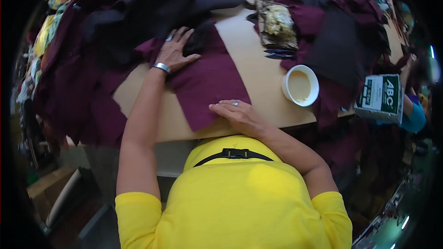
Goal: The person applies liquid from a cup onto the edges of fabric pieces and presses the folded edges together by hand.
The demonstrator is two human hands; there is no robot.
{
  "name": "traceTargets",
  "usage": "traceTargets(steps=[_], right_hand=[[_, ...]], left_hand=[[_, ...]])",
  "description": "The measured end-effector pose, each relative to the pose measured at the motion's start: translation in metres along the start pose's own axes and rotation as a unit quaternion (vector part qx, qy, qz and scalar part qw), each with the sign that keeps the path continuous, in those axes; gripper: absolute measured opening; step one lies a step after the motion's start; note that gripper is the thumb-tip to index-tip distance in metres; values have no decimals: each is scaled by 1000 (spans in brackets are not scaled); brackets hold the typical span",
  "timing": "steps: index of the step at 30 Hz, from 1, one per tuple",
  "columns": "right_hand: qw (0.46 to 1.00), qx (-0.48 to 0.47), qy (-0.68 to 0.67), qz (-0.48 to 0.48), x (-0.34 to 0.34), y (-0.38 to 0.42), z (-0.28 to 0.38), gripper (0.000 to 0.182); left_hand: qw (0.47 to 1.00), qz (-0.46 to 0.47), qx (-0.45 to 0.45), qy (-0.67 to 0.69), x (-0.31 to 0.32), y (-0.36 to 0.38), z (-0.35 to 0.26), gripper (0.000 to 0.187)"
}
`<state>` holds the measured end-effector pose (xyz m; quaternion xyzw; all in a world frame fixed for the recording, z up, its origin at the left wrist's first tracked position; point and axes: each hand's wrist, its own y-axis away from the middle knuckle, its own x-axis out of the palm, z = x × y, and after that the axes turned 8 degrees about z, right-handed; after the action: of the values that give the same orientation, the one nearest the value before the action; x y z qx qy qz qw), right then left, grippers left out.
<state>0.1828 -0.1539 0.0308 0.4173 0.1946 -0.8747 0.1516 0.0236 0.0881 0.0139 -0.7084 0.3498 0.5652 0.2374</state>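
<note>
A maroon piece of cloth (210,78) lies flat on the pale table (272,96), reaching close to its near edge. My left hand (176,49) rests palm down at the cloth's far left part, thumb and fingers apart. Dark cloth (152,9) is bunched just beyond that hand. On the near right corner of the maroon piece lies my right hand (240,116), its fingers stretched out and flat, pointing left. Neither hand grips anything that I can see.
A white bowl (300,85) with tan liquid stands at the right. Beyond it lies a crumpled yellowish item on a brown patterned wrapper (277,22). Maroon and dark cloth (334,45) is heaped at right. A box marked ABC (379,97) sits near another person's arm (408,103).
</note>
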Motion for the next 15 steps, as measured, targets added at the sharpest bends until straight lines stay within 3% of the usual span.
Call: traceTargets(steps=[2, 7, 12, 15], right_hand=[[998, 34, -40, 26, -6, 6, 3, 44], [980, 161, 34, -115, -87, 50, 6, 53], [900, 343, 268, -9, -129, 97, -8, 60], [883, 371, 290, 10, -126, 100, -12, 58]], left_hand=[[1000, 6, -4, 8, -1, -1, -1, 86], [1000, 14, 21, -8, -2, 2, 0, 98], [999, 43, 16, -23, -8, 2, -2, 106], [998, 63, 3, -20, -11, 4, -3, 111]])
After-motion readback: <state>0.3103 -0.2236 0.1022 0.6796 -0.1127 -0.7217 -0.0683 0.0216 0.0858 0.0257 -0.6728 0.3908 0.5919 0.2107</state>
